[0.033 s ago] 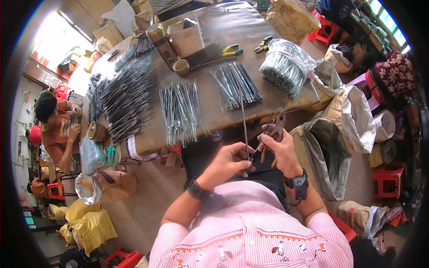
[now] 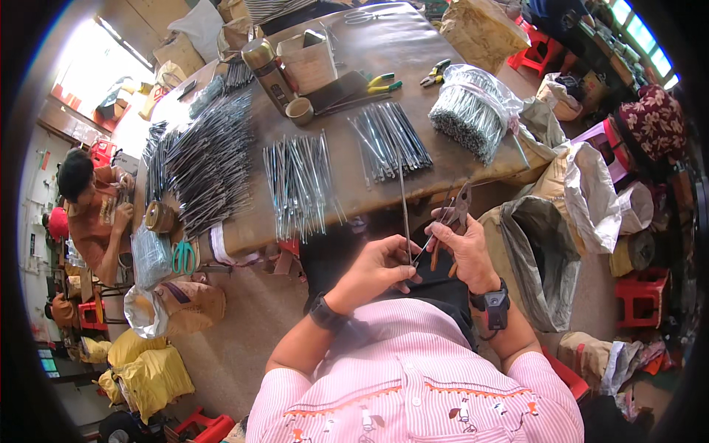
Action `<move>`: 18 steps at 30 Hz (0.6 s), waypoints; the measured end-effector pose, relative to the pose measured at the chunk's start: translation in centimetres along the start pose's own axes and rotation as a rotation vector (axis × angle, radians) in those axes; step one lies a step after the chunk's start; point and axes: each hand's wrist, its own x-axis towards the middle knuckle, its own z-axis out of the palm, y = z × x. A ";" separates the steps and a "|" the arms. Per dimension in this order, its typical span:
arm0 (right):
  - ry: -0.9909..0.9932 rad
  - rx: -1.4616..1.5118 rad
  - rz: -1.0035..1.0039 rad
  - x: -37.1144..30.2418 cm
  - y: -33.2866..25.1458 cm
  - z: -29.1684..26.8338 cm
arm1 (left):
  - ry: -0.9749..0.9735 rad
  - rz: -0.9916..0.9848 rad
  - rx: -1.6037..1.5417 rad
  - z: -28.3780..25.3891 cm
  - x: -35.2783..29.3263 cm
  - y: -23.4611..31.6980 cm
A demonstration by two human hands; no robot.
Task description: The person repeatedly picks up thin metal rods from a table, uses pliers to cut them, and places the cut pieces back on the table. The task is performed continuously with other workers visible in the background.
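Observation:
Just beyond the table's near edge, my left hand (image 2: 385, 264) pinches a long thin metal rod (image 2: 405, 210), which points up and away toward the table. Close on its right, my right hand (image 2: 467, 249) is closed round a pair of pliers (image 2: 463, 201) with orange handles. Thin wire-like pieces cross between the two hands; how they meet is too small to tell. On the table ahead lie two bundles of similar metal rods, one in the middle (image 2: 299, 184) and one farther right (image 2: 391, 140).
A large heap of dark rods (image 2: 210, 159) covers the table's left side. A plastic-wrapped rod bundle (image 2: 469, 114), yellow-green-handled pliers (image 2: 384, 83), a thermos (image 2: 267, 77) and a cup (image 2: 299, 111) stand farther back. Open sacks (image 2: 543, 266) flank me at right. Another person (image 2: 92, 214) sits at left.

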 end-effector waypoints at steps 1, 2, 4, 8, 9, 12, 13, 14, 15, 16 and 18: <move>-0.022 0.047 0.048 0.0 0.1 -0.1 | -0.010 -0.003 0.005 0.0 -0.1 0.0; -0.031 0.050 0.043 0.0 0.2 -0.1 | -0.021 0.025 -0.026 0.0 -0.1 -0.1; -0.051 0.094 0.043 0.1 0.4 -0.1 | -0.032 0.051 -0.084 0.1 -0.1 -0.2; -0.035 0.073 0.016 0.1 0.5 0.2 | -0.018 0.072 -0.247 0.7 0.2 -0.4; -0.026 0.067 0.019 0.1 0.5 0.4 | -0.023 0.035 -0.293 0.7 0.3 -0.3; -0.014 0.038 0.015 -0.2 0.2 0.7 | -0.028 -0.056 -0.399 0.4 0.5 -0.1; -0.023 0.038 0.023 -0.3 0.1 0.8 | -0.020 -0.089 -0.437 0.3 0.6 -0.2; -0.019 0.004 -0.003 -0.3 0.1 1.0 | -0.015 -0.113 -0.487 0.2 0.8 -0.3; -0.026 -0.016 -0.016 -0.4 0.0 1.1 | -0.002 -0.143 -0.545 0.1 0.9 -0.4; -0.026 -0.035 -0.005 -0.5 0.0 1.2 | 0.011 -0.173 -0.602 0.1 1.1 -0.6; -0.029 -0.041 -0.027 -0.6 -0.1 1.2 | 0.074 -0.215 -0.626 0.1 1.3 -1.2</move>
